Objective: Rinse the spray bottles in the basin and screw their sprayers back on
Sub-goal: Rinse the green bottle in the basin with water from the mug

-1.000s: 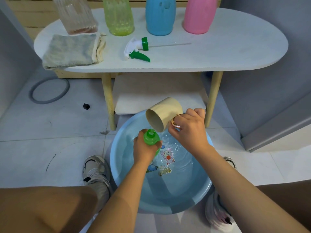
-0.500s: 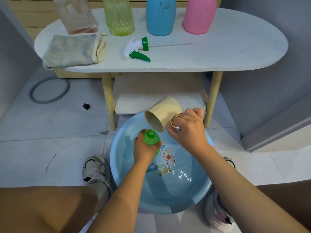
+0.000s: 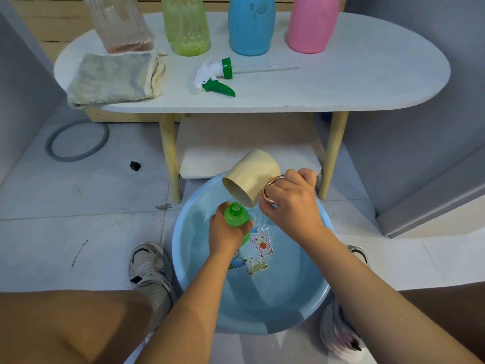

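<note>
Table [image 3: 367, 82], white and oval, stands at the far side on pale wooden legs, with a lower shelf [image 3: 249, 148] beneath it. Along its back edge stand four bottles without sprayers: a clear ribbed bottle [image 3: 119, 24], a yellow-green bottle [image 3: 186, 27], a blue bottle [image 3: 250, 27] and a pink bottle [image 3: 312, 24]. A folded grey cloth [image 3: 112, 78] lies at the table's left end, partly over the edge. A white and green sprayer [image 3: 215, 77] lies on its side near the front edge, its thin tube pointing right.

The blue basin [image 3: 262, 311] sits on the tiled floor between my shoes, just in front of the table legs. It holds water, and a cartoon print shows on its bottom.

My left hand [image 3: 227, 233] grips the small green bottle [image 3: 236, 215] around its body, fingers curled round it. The bottle is held above the basin, neck upward and open.

My right hand [image 3: 291, 203] holds the beige cup [image 3: 250, 178] by its metal ring handle, fingers closed through it. The cup is tilted with its mouth facing down and to the left, its lower rim just above the bottle neck. A thin stream of water seems to run between rim and neck.

On the floor to the left lie a grey ring [image 3: 77, 140] and a small black object [image 3: 135, 166].
</note>
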`<state>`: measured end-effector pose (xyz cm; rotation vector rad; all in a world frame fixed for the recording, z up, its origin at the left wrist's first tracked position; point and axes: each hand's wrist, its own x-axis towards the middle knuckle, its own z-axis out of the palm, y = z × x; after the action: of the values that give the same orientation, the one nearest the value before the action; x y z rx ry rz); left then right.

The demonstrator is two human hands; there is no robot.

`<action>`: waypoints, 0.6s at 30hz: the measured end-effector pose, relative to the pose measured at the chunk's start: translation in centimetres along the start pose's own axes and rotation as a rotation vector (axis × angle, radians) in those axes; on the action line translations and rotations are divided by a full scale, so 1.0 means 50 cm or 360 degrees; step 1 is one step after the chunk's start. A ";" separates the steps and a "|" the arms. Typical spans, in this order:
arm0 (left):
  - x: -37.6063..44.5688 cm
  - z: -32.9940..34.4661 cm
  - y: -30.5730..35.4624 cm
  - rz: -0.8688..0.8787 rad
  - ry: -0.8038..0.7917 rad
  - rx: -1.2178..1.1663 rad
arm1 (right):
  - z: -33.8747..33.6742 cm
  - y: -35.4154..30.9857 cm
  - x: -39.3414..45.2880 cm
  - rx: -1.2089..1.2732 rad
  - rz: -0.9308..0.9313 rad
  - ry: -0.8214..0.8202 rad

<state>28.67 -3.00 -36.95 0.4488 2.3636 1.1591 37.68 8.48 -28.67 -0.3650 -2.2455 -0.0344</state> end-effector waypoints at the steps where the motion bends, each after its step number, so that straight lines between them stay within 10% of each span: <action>1: 0.000 -0.001 0.001 -0.0006 -0.0003 -0.0001 | -0.001 0.000 0.000 -0.0016 0.0000 -0.0006; 18: -0.008 -0.006 0.009 -0.0049 -0.0015 -0.0035 | -0.005 -0.005 0.003 -0.0017 0.0066 0.0014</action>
<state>28.87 -3.13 -36.30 0.4083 2.3391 1.1653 37.74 8.24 -28.37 -0.4165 -2.2294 -0.0262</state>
